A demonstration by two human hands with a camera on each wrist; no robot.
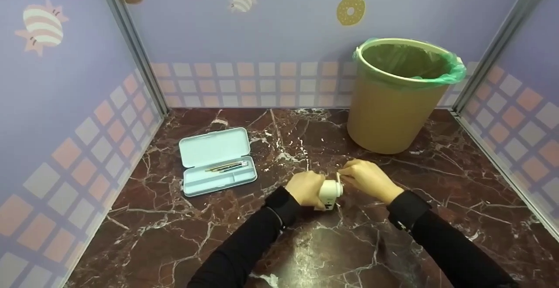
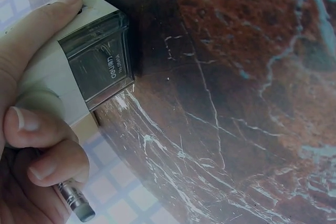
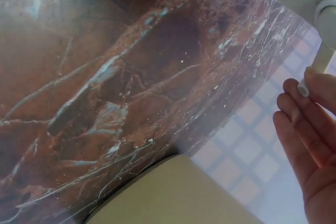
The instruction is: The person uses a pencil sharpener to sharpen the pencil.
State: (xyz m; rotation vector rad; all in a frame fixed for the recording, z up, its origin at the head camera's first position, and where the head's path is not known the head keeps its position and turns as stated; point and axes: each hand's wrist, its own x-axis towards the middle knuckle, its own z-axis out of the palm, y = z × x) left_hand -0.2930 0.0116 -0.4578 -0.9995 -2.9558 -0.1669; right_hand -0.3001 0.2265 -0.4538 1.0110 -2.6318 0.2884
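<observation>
Pencil sharpening is apparently in hand.
On the worktop [image 1: 148, 244], the sharpener [image 1: 328, 192] is gripped by the fingers of the left hand [image 1: 305, 187] (a pencil [image 2: 79, 205] is held too); its crank [image 3: 322, 59] is pinched by those of the right hand [image 1: 367, 178] — bracing and turning seem called for.

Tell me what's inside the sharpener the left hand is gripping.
Through the dark drawer of the sharpener, no contents can be made out. A pencil shows its eraser end past the left hand; its other end is covered, so whether that sits inside cannot be seen.
</observation>
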